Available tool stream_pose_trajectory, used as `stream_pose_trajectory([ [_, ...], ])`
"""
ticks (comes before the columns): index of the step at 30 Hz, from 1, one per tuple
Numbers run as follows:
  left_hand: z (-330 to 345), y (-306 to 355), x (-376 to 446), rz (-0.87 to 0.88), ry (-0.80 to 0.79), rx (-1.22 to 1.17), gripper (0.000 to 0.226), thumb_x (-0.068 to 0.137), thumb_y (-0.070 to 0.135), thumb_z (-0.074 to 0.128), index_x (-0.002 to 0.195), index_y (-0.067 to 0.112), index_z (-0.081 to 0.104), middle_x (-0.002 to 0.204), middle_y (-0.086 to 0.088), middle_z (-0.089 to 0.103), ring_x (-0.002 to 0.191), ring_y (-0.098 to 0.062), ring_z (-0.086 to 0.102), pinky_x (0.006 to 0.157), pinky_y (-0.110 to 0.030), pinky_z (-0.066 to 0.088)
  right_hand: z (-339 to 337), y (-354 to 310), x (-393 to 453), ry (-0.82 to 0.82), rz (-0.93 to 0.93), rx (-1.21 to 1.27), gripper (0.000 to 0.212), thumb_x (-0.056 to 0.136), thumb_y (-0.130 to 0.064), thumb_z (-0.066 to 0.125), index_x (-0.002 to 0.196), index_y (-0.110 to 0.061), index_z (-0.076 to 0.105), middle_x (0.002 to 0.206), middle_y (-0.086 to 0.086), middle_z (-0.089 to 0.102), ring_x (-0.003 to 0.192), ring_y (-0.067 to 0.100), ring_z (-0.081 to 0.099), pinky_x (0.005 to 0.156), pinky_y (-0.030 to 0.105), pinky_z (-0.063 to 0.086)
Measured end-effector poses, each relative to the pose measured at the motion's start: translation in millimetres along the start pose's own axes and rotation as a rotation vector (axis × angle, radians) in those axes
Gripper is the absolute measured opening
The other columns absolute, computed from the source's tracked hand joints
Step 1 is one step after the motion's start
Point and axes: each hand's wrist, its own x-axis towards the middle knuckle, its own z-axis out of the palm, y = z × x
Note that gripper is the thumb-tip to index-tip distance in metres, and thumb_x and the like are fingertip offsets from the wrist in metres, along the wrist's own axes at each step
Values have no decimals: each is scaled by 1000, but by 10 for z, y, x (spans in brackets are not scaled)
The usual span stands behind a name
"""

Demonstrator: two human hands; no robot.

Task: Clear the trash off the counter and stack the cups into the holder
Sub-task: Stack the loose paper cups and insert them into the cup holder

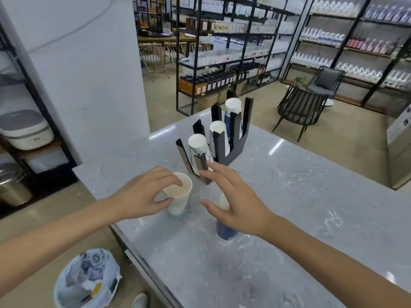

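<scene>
1. We have a single view, from a wide-angle camera worn on the person's head.
2. It looks forward and steeply down, over both forearms, onto the grey marble counter [289, 196].
3. It sits close: the left hand [142, 196] and right hand [235, 203] fill the middle of the frame, with the white cup [180, 196] under the left fingers.
4. Beyond the hands the black cup holder [224, 150] stands near; past it the view runs deep into a room of shelves [233, 41], well apart from the hands.
5. Below the left forearm, at the frame's bottom edge, the view takes in a lined bin [86, 281] on the floor.
6. Straight lines bow toward the edges.
</scene>
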Motion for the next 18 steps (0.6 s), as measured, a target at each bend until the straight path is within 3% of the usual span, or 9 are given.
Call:
stream_pose_trajectory([
  [2,-80,-161,-17,10,-9,-5,35,88,34,72,121,21,65,116,5,65,111,-16,55,93,-34,51,132,-100,101,-15,69,74,73,95,-41,68,156,-25,32,168,-3,21,155,8,19,123,18,20],
  [6,-76,-434,-54,60,-54,-17,35,90,37,69,123,25,64,121,6,63,116,-13,54,91,-32,53,582,-277,269,-16,275,340,92,91,-43,72,159,-31,13,165,-16,16,154,4,18,125,38,29],
  [11,-78,-806,12,183,-126,-34,36,92,32,67,127,27,62,127,6,62,122,-14,55,91,-32,55,1246,-314,362,211,514,410,96,84,-51,74,146,-52,1,160,-15,22,149,6,27,124,39,32],
  [14,-42,-993,133,254,-134,-69,39,92,35,68,128,25,63,129,7,63,126,-13,53,98,-29,51,1649,-271,347,284,667,410,106,80,-45,81,147,-44,0,162,-2,24,152,17,26,123,45,31],
  [18,79,-1151,327,407,-188,-116,37,94,32,67,129,21,64,129,5,66,126,-19,56,102,-30,49,2007,-123,405,349,791,462,115,70,-36,89,158,-24,16,156,3,37,147,21,38,119,46,38],
])
